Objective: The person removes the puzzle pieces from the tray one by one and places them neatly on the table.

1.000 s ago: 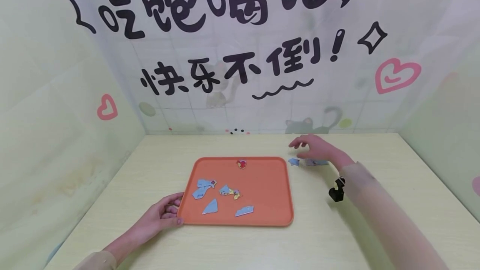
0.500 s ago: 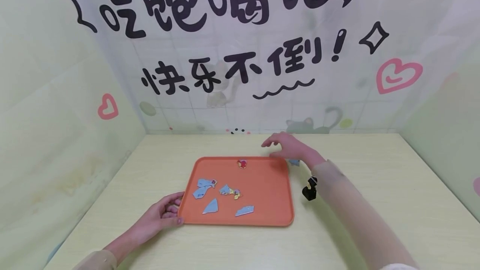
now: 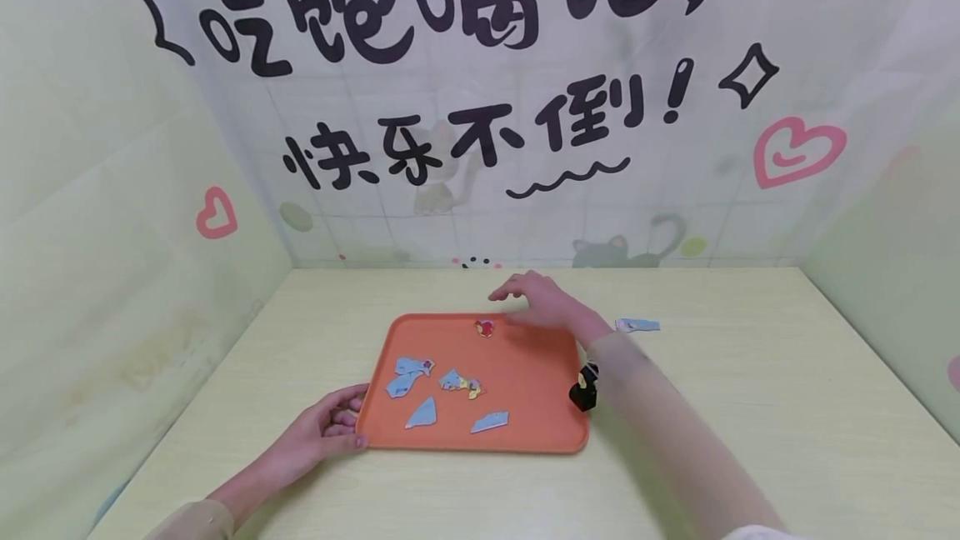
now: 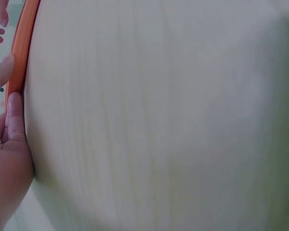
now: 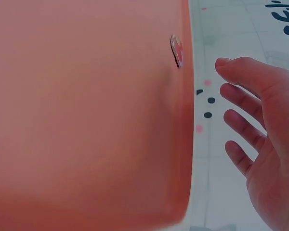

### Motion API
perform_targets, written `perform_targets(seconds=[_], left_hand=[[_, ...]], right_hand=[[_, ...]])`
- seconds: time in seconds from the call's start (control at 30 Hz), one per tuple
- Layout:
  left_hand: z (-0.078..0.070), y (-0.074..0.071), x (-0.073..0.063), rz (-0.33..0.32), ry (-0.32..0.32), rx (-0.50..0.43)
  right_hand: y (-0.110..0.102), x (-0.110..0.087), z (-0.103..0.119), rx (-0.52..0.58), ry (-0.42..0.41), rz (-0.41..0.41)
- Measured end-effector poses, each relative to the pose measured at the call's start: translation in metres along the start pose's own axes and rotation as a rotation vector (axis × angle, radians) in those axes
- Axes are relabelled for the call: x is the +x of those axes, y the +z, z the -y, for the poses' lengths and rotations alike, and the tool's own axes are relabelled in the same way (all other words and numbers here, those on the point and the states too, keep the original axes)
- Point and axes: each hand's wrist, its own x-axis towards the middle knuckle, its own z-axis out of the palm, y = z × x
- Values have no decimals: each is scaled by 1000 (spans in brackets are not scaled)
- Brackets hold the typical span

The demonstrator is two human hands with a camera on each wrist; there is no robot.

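An orange tray (image 3: 532,415) lies on the table, its near-left corner gripped by my left hand (image 3: 311,438). In the left wrist view, the left thumb (image 4: 1,73) and fingers meet at the tray's rim (image 4: 25,41). My right hand (image 3: 543,300) hovers over the tray's back edge, fingers loosely bent; in the right wrist view it holds nothing. Close by it lies a small red piece (image 3: 484,328), flat and irregular. Elsewhere on the tray are flat, irregular light-blue pieces, including a triangular one (image 3: 422,413), a long one (image 3: 490,422) and a yellow-and-blue cluster (image 3: 459,382).
Another light-blue strip (image 3: 637,325) lies on the table right of the tray. A black object (image 3: 583,392) hangs below my right wrist, over the tray's right edge. A printed curtain (image 3: 450,223) rises behind the table.
My right hand has moved left from above the table pieces to the tray's back edge. The strip on the right is uncovered; the smaller blue piece beside the tray is now hidden. Left hand unmoved.
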Motion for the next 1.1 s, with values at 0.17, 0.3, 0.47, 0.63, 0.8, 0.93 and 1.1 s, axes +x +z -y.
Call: perform_targets(seconds=[0.17, 0.3, 0.47, 0.63, 0.8, 0.93, 1.1], left_hand=[[1, 0, 0, 1, 14, 13], [1, 0, 0, 7, 19, 10], [1, 0, 0, 7, 17, 10], [1, -1, 0, 7, 18, 10], [1, -1, 0, 7, 20, 7], [1, 0, 0, 4, 18, 6], [0, 0, -1, 1, 14, 5]], right_hand=[[14, 3, 8, 24, -6, -17], [25, 5, 12, 41, 27, -35], [33, 4, 15, 55, 70, -40], [37, 3, 18, 19, 82, -39], [40, 5, 21, -41, 73, 1], [42, 6, 23, -27, 42, 29], [43, 6, 23, 46, -3, 74]])
